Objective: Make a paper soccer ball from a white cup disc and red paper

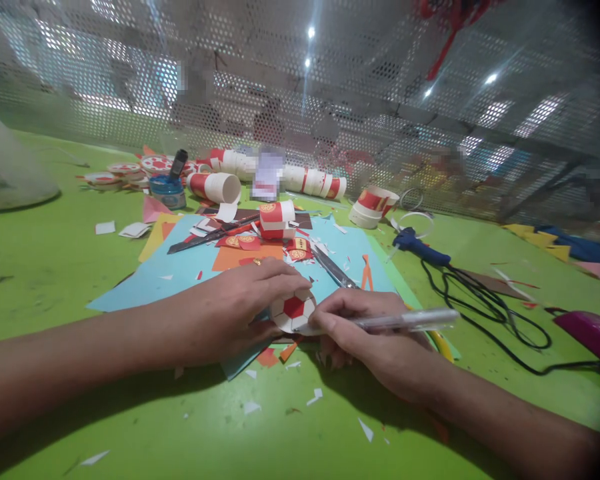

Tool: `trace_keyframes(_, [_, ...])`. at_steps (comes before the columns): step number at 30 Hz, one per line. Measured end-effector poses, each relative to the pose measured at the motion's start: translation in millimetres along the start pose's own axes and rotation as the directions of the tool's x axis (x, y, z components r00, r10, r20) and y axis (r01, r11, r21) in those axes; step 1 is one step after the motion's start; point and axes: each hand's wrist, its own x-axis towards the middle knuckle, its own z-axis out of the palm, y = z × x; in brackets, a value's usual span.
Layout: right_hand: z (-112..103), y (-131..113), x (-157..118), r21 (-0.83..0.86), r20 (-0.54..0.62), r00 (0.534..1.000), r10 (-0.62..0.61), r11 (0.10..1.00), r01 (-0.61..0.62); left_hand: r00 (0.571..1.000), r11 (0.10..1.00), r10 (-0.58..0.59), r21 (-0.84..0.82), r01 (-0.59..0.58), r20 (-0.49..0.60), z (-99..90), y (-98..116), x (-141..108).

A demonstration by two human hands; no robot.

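Between my two hands is a round white paper disc (283, 313) with a red centre patch and dark lines, like a football. My left hand (245, 303) grips the disc at its upper left edge, thumb side hidden below. My right hand (363, 327) is closed around a clear-barrelled pen (410, 320), its tip at the disc's lower right edge. Under the hands lie light blue paper sheets (145, 280). Just beyond are a utility knife (335, 267), red and white cup pieces (277, 213) and red paper cutouts (237, 241).
Black-bladed scissors (205, 239) lie behind my left hand. A blue jar (167, 192), a paper cup (214, 187) and cut cups (373, 205) stand farther back. To the right are a blue glue gun (420, 245), its looping black cord and a magenta device (587, 333). White scraps (251, 407) litter the green table.
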Motion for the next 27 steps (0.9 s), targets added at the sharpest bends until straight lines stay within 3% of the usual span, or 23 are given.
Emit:
trace_keyframes(3, [-3.7, -4.6, -1.6, 0.065, -0.097, 0.994, -0.059, 0.996, 0.065, 1.000, 1.000, -0.004, -0.006, 0.004, -0.009, -0.1, -1.6, 0.5])
trace_keyframes(8, [-14.2, -14.7, 0.3, -0.002, -0.295, 0.947, -0.124, 0.992, 0.129, 0.999, 0.999, -0.048, 0.022, 0.048, 0.005, -2.1, -3.4, 1.5])
trace_keyframes(13, [-28.5, -8.8, 10.2, -0.284, -0.456, 0.827, -0.329, 0.934, 0.215, 0.993, 0.994, -0.113, 0.005, 0.113, 0.039, -4.6, -4.0, 2.5])
trace_keyframes(20, [-61.6, 16.9, 35.2, -0.671, -0.347, 0.743, -0.571, 0.705, 0.228, 0.972, 0.971, -0.231, -0.049, 0.234, 0.050, -4.9, -4.2, 5.6])
trace_keyframes(23, [-73.6, 28.5, 45.7, -0.715, -0.334, 0.743, -0.580, 0.670, 0.201, 0.969, 0.966, -0.241, -0.080, 0.245, 0.056, -5.6, -7.7, 5.3])
trace_keyframes(27, [-81.0, 36.8, 53.4, -0.760, -0.299, 0.780, -0.550, 0.631, 0.154, 0.968, 0.955, -0.239, -0.164, 0.249, 0.076, -5.6, -12.7, 3.8])
